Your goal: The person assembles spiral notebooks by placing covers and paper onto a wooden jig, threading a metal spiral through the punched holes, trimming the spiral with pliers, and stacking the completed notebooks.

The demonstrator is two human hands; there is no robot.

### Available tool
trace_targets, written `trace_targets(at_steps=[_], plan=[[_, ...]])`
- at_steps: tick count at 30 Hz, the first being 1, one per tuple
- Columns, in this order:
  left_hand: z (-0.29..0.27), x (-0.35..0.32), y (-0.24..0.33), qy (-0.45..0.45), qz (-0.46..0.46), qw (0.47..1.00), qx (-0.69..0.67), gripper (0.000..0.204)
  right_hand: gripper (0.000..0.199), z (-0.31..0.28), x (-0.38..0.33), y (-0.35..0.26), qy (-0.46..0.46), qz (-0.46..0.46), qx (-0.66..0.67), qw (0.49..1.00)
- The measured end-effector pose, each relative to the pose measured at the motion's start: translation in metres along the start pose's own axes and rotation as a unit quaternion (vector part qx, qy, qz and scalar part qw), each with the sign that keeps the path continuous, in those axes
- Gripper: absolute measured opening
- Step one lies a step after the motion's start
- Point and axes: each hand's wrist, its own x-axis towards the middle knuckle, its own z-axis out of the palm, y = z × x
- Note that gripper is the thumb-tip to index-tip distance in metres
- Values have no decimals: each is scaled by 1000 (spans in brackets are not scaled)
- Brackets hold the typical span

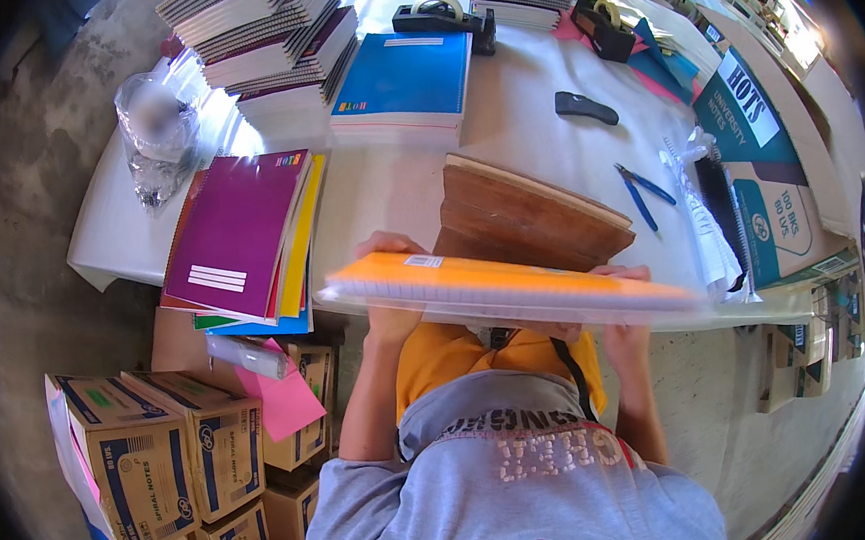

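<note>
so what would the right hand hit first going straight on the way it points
Beyond the orange-covered pack it holds, the right hand would probably meet the brown board first, though the depth between them is unclear.

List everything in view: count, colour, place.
Thick paper stack: one, orange-topped, in both hands
Flat wooden board: one, brown, centre
Fanned glossy covers: several, multicoloured, table's left
Squared paper block: one, blue-topped, far centre
Spiral notebook piles: two, whitish, far side
Tape dispensers: two, black, far side
Oblong tool: one, black, right of centre
Slim pliers: one, blue, right
Clear plastic bundle: one, transparent, left
Crumpled plastic bundle: one, white, right
Printed cardboard box: one, teal and brown, right
Cardboard cartons: several, brown, lower left
Table: one, white, centre
Left hand: one, stack's left
Right hand: one, stack's right
</note>
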Motion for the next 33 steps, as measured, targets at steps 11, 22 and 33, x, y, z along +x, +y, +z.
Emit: trace_targets(at_steps=[11,22,33], plan=[[-2,14,25,-151,-95,909,376,42,25,-6,-4,-5,7,59,-97,994],[28,120,20,-30,-94,990,96,28,27,-3,128,-78,25,-67,-50,996],[14,74,-35,-20,-73,981,179,38,29,-32,96,-27,-36,-3,-268,963]])
